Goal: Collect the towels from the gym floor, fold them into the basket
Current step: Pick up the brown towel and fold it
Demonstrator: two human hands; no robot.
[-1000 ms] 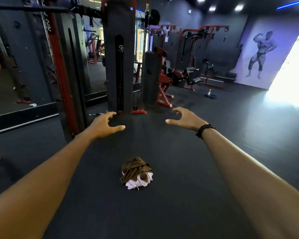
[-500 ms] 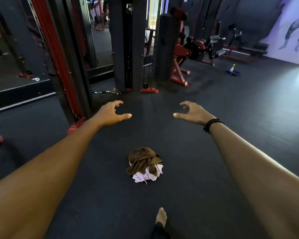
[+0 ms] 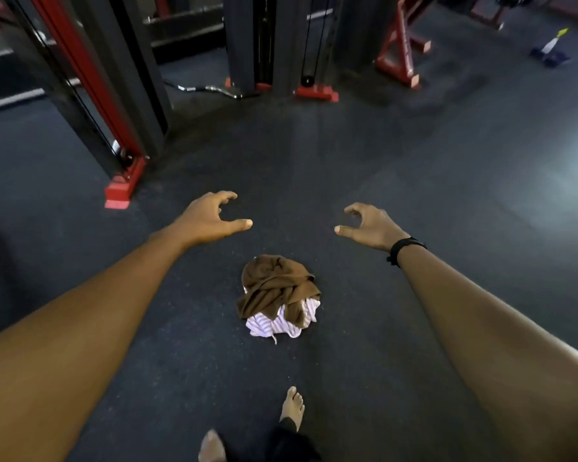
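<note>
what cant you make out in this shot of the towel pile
Head view, the only one:
- Striped towel: mostly covered by the brown towel; its full extent and whether more lies beneath are hidden.
- Basket: not in frame.
- Small object at top right: too small and blurred to identify.
- Near foot: cut off by the bottom edge.
- Machine frames: tops cut off by the top edge.

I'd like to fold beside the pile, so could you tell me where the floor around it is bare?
Bare floor lies on either side of the brown towel and striped towel, under each forearm. Crowded: beyond the left hand and right hand, the machine bases; nearer, the bare feet.
</note>
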